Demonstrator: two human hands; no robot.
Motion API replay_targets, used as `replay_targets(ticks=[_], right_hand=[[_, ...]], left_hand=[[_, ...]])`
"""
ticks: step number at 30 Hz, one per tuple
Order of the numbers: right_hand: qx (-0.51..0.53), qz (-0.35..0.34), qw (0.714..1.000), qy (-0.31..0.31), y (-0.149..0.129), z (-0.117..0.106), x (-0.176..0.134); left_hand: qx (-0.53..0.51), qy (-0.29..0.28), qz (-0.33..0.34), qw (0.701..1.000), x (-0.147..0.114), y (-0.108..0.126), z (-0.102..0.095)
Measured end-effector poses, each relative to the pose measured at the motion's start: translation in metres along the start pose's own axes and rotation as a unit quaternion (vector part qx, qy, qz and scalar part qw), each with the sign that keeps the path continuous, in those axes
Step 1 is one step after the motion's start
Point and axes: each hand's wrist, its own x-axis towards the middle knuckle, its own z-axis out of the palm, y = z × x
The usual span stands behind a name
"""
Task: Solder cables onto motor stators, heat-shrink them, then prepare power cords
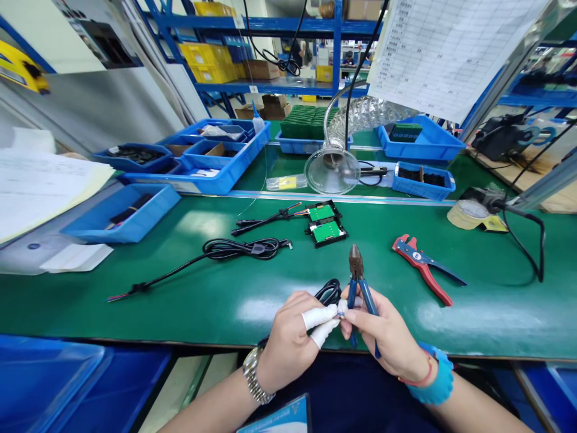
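My left hand (pixel 293 331), with white finger covers on its thumb and forefinger, pinches thin wires (pixel 341 314) of which only a bit of blue shows. A pair of cutting pliers (pixel 356 266) with blue handles rests in my right hand (pixel 394 331), jaws pointing up and away. The fingertips of that hand also meet the wires, close against the left fingertips. Behind the fingers lies a coiled black cable (pixel 331 291), partly hidden by my hands. Whether the wires belong to that cable is hidden.
Red-and-blue wire strippers (pixel 424 267) lie to the right. Ahead are two green circuit boards in black housings (pixel 327 231) and another bundled black cable (pixel 243 248). A clear fume-extractor hood (pixel 332 171) hangs over the bench. Blue bins (pixel 128 210) stand left and behind.
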Motion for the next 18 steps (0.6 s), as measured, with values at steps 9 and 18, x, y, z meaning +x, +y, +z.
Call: replay_targets(ticks=[9, 18], right_hand=[[0.005, 0.004, 1.0, -0.005, -0.0002, 0.0005, 0.0014], [0.014, 0.012, 1.0, -0.01, -0.0013, -0.0003, 0.003]], left_hand=[[0.003, -0.008, -0.006, 1.0, 0.0015, 0.0016, -0.0007], [0.008, -0.008, -0.001, 1.0, 0.0009, 0.0004, -0.0019]])
